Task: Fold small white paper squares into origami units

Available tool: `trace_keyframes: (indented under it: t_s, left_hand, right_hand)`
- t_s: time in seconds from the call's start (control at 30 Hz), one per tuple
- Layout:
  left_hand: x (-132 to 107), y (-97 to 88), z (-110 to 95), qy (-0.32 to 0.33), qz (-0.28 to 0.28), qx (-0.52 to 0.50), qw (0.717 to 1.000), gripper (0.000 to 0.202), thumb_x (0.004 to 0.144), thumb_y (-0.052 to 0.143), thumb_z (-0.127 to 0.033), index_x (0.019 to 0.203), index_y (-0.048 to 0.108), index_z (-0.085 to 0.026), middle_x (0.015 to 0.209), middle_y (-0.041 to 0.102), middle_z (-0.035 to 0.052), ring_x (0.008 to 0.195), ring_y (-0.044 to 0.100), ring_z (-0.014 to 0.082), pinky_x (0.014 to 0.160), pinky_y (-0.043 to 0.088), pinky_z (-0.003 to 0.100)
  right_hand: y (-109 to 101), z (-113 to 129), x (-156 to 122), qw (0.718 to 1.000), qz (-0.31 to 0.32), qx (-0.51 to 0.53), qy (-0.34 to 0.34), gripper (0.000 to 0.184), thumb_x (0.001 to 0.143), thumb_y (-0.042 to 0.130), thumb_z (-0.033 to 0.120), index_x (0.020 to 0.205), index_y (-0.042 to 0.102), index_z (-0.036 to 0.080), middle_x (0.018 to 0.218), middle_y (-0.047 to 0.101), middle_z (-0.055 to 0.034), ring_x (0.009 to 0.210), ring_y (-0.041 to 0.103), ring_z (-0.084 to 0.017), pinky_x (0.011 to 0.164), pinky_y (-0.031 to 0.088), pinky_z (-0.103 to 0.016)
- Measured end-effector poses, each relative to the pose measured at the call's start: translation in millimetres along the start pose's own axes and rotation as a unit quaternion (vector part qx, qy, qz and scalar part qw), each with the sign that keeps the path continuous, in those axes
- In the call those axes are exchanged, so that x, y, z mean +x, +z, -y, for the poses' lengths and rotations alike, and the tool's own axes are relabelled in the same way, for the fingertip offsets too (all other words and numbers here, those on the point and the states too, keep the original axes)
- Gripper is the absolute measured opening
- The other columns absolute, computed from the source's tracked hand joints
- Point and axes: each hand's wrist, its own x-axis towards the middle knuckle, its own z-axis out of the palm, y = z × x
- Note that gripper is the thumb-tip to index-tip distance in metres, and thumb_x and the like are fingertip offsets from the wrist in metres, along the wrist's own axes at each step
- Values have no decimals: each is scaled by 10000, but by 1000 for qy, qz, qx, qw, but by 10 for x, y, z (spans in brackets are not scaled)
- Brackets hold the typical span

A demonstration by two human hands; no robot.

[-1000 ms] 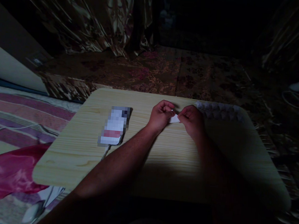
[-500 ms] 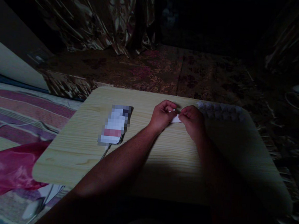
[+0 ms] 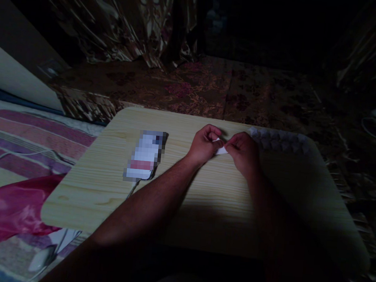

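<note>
A small white piece of paper [image 3: 222, 150] is pinched between my two hands over the far middle of the wooden table. My left hand [image 3: 204, 146] grips its left side, thumb and fingers closed on it. On the other side my right hand [image 3: 242, 151] pinches the paper's edge, its fingertips nearly touching the left thumb. Most of the paper is hidden by the fingers, and its exact shape cannot be made out. Just beyond my right hand stand two rows of several small pale folded pieces [image 3: 280, 140], dim in the shadow.
A phone-like device [image 3: 145, 155], blurred out, lies on the left of the table [image 3: 81, 193] with a cable running from it. A striped bedcover [image 3: 27, 131] and a pink cloth [image 3: 10, 213] are at the left. Patterned fabric [image 3: 179, 87] lies beyond the far edge.
Both hands keep hold of the paper in nearly the same place, with only slight finger movement. The whole view has shifted a little.
</note>
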Motion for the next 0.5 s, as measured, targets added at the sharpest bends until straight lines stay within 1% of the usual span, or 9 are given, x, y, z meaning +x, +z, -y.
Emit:
trace_keyframes:
  t_s: [0.13,0.27,0.5]
  left_hand:
    - [8,0,12,6,-4,-7,1000,303,587,749,-141,839,586,-188,575,557,-68,471,486,78,472,355,215]
    - [5,8,13,10,-3,-8,1000,292,603,753,-156,847,595,-183,599,583,-56,490,508,86,488,387,225]
    - [-13,29,1,13,18,23,999,291,614,758,-155,866,613,-177,626,582,-51,514,504,74,520,395,217]
  right_hand:
    - [22,-38,9,1000,-13,23,17,196,677,704,221,796,548,234,667,627,37,599,595,-155,574,452,-289]
    - [37,-86,24,999,-21,38,24,211,701,695,244,861,557,241,690,648,34,613,617,-164,598,488,-306]
    - [13,-68,36,995,-34,76,48,272,666,700,231,895,555,239,720,676,25,635,643,-177,608,508,-317]
